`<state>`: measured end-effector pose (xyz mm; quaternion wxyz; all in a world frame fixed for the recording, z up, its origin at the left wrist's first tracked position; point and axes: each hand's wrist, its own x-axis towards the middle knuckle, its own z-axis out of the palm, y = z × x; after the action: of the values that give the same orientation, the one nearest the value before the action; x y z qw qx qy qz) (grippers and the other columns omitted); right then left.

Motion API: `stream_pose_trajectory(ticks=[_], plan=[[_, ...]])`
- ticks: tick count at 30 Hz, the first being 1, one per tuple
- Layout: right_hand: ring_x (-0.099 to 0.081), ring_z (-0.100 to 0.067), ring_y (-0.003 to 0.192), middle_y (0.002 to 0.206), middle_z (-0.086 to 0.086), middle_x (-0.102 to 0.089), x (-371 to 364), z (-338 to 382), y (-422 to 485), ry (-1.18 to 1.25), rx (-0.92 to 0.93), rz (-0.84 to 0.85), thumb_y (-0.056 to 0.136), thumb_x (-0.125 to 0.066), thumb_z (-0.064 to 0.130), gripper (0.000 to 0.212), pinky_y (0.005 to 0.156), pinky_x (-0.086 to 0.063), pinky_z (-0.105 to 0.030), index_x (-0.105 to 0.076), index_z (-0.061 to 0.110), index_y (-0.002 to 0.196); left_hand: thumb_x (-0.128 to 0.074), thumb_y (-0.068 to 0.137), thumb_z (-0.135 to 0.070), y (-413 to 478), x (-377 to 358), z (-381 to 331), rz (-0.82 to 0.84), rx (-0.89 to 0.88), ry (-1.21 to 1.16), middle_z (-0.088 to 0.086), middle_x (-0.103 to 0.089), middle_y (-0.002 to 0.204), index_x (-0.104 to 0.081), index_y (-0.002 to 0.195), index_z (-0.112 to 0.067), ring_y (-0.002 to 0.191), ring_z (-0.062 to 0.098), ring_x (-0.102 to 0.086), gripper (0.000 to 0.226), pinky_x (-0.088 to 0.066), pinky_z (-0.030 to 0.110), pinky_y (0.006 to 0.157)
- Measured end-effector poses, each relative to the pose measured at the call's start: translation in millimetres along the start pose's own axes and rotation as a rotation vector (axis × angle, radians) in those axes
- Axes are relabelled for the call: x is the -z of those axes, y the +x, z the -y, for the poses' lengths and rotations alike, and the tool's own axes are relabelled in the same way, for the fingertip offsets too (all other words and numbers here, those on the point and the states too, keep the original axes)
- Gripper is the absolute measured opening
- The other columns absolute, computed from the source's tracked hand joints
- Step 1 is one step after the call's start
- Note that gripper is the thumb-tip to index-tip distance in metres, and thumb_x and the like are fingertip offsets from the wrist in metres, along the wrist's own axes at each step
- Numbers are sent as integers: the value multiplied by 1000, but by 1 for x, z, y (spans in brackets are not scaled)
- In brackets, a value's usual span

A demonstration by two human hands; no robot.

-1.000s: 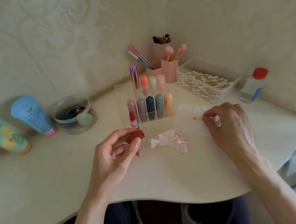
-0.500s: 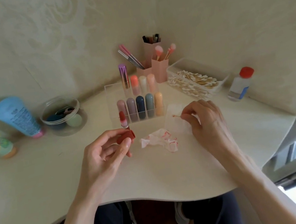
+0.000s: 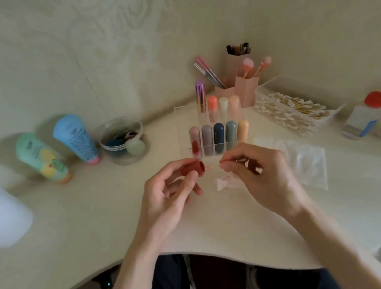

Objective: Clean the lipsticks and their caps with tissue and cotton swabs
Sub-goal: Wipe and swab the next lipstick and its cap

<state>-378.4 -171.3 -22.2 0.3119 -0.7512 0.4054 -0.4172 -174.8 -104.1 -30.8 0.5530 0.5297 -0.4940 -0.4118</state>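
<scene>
Over the pale bench [image 3: 94, 233] a red cap [image 3: 192, 168] is gripped by the left hand [image 3: 168, 198] and a cotton swab [image 3: 213, 166] pinched at its mouth by the right hand [image 3: 263, 178]; with one stained tissue [image 3: 227, 183] lying by, most racked lipsticks [image 3: 219, 136] are judged uncleaned.

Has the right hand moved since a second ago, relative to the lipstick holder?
Yes. The right hand moved left, from the clear bag to in front of the lipstick holder, bringing a cotton swab near the red cap.
</scene>
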Motion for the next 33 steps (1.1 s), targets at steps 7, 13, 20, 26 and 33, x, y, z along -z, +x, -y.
stream_pose_trajectory(ticks=[7, 13, 20, 26, 33], plan=[[-66, 0, 87, 96, 8, -75, -5, -4, -2, -149, 208, -78, 96, -75, 8, 9, 79, -45, -11, -81, 13, 101, -72, 94, -15, 2, -3, 5, 1, -3, -10, 5, -79, 104, -75, 117, -12, 75, 19, -69, 23, -49, 19, 69], [-68, -19, 88, 98, -2, -71, -7, -7, -3, -306, 405, -79, 102, -71, 11, 9, 76, -56, -32, -79, 8, 102, -72, 92, -11, 3, -4, 7, 3, -10, -28, 7, -79, 100, -76, 112, -8, 75, 18, -68, 21, -50, 17, 67], [-68, -23, 86, 96, -3, -69, -9, -10, -8, -335, 461, -57, 104, -67, 10, 11, 68, -57, -40, -77, 7, 103, -70, 93, -15, 3, -3, 9, 0, -29, 8, 6, -80, 99, -77, 109, -11, 76, 21, -69, 18, -50, 27, 63], [-67, -15, 84, 94, 4, -70, -14, -9, -10, -297, 420, -54, 99, -70, 5, 9, 66, -56, -35, -76, 11, 100, -71, 89, -19, 3, -5, 11, -23, -52, 17, 8, -79, 93, -77, 105, -9, 71, 23, -70, 20, -50, 28, 57], [-63, -14, 81, 94, 4, -64, -16, -1, -12, -361, 413, -86, 109, -54, 15, 17, 55, -52, -40, -68, 11, 100, -73, 86, -20, 4, -6, 14, -3, -24, 23, 7, -79, 90, -78, 104, -13, 66, 20, -69, 20, -48, 29, 52]])
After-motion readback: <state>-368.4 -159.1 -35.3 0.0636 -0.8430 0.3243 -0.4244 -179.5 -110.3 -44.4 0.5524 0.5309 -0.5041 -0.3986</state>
